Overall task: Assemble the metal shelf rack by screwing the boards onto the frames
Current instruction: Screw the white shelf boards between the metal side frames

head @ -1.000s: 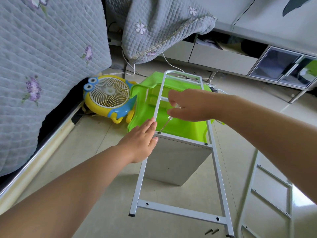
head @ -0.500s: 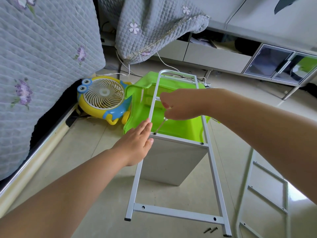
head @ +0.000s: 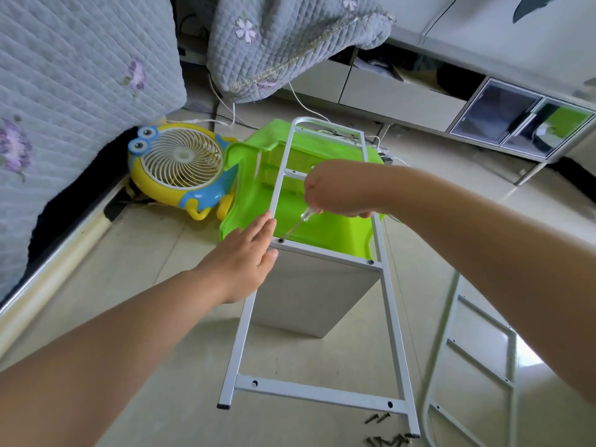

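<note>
A white metal frame (head: 395, 330) lies flat across a grey shelf board (head: 309, 295) that stands on edge beneath its middle crossbar. My right hand (head: 338, 188) grips a screwdriver (head: 298, 222) with a clear handle; its tip sits on a screw (head: 281, 241) at the left end of that crossbar. My left hand (head: 245, 256) presses with straight fingers against the frame's left rail beside the screw. Another screw (head: 371, 261) sits at the crossbar's right end.
A second white frame (head: 477, 359) lies on the floor at the right. Several loose screws (head: 383, 430) lie near the frame's foot. A green plastic stool (head: 325, 221) lies under the frame's far end, with a yellow and blue fan (head: 180, 169) left of it, beside a quilted bed (head: 64, 91).
My right hand has turned a little on the screwdriver, whose tip stays on the left screw. My left hand keeps pressing the rail. The view has shifted slightly.
</note>
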